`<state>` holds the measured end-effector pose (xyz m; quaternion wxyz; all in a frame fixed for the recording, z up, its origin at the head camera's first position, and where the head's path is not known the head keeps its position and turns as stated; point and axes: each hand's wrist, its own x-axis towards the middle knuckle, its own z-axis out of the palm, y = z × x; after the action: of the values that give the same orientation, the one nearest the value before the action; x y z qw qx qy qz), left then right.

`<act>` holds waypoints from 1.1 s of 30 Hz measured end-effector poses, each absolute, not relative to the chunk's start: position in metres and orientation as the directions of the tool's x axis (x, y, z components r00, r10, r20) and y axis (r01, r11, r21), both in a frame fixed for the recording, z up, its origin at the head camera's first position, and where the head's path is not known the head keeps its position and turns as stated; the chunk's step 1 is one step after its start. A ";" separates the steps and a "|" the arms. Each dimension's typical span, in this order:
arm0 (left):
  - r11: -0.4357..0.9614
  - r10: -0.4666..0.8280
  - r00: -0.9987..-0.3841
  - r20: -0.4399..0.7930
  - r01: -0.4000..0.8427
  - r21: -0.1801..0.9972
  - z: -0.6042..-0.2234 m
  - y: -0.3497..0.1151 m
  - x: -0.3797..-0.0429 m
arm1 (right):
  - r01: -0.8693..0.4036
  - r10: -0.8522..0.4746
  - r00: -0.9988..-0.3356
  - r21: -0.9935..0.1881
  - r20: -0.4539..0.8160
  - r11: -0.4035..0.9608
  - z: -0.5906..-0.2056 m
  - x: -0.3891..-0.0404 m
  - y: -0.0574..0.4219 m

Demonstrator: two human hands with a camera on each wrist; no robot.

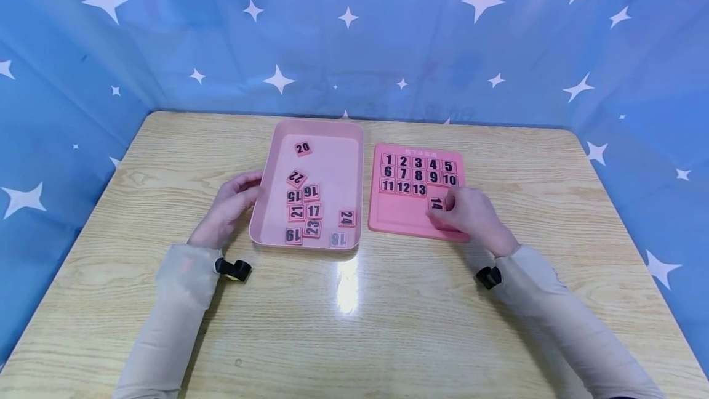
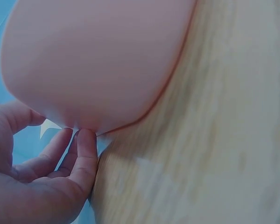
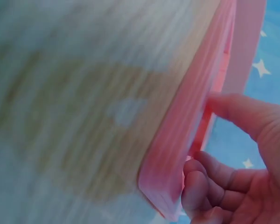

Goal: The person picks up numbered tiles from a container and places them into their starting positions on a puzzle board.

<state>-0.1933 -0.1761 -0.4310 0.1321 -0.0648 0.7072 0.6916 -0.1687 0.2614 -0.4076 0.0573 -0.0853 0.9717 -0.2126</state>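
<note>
My left hand (image 1: pixel 228 207) is at the left side of a shallow pink tray (image 1: pixel 357 140). In the left wrist view its fingertips (image 2: pixel 87 137) touch the tray's outer wall. Several loose numbered tiles lie in the tray, among them tile 20 (image 1: pixel 303 148) and tile 17 (image 1: pixel 313 211). On a pink puzzle board (image 1: pixel 396 214) tiles 1 to 13 stand in order. Over its lower right part my right hand (image 1: pixel 473 214) pinches tile 14 (image 1: pixel 436 203), which is turned sideways. In the right wrist view the board's raised edge hides most of that tile.
A wooden table (image 1: pixel 354 337) bears both tray and board, side by side. Behind it hangs a blue cloth (image 1: pixel 310 36) with white stars. Small black cameras sit at both wrists, above pale sleeves.
</note>
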 end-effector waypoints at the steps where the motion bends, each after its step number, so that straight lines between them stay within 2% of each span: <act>1: 0.037 0.090 -0.957 -0.276 -0.274 0.961 -0.431 -0.176 -0.193 | -0.144 -0.193 -0.978 -0.423 -0.074 0.894 -0.407 -0.170 0.262; 21: 0.027 0.098 -0.958 -0.269 -0.268 0.963 -0.433 -0.177 -0.195 | -0.105 -0.140 -0.988 -0.408 -0.057 0.907 -0.409 -0.177 0.260; 29: 0.026 0.094 -0.957 -0.275 -0.274 0.961 -0.434 -0.177 -0.196 | -0.057 -0.113 -0.985 -0.371 -0.131 0.927 -0.407 -0.183 0.257; 33: 0.033 0.094 -0.955 -0.280 -0.278 0.960 -0.434 -0.177 -0.196 | -0.070 -0.125 -0.984 -0.370 -0.128 0.926 -0.404 -0.183 0.259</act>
<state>-0.1959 -0.1771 -0.4344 0.1343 -0.0649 0.7060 0.6923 -0.1827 0.2588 -0.4037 0.0747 -0.0499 0.9786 -0.1851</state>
